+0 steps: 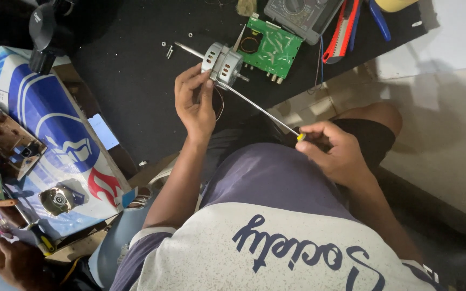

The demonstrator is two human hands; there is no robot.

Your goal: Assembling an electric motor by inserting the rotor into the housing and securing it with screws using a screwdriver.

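My left hand (194,102) grips a small silver electric motor (221,63) with a long shaft, held over the black mat (136,81). My right hand (333,148) is closed on the yellow-and-black handle of a long screwdriver (260,110). The screwdriver's thin metal blade runs up and left to the motor's body, where its tip touches near my left thumb. A thin red wire hangs from the motor beside my left hand.
A green circuit board (269,47) lies just right of the motor, with a grey multimeter (300,16), a red utility knife (342,33) and a blue tool (378,20) behind it. Loose screws (169,49) lie left of the motor. Another person's hand (20,264) works at bottom left by boards and a blue-and-white panel (55,118).
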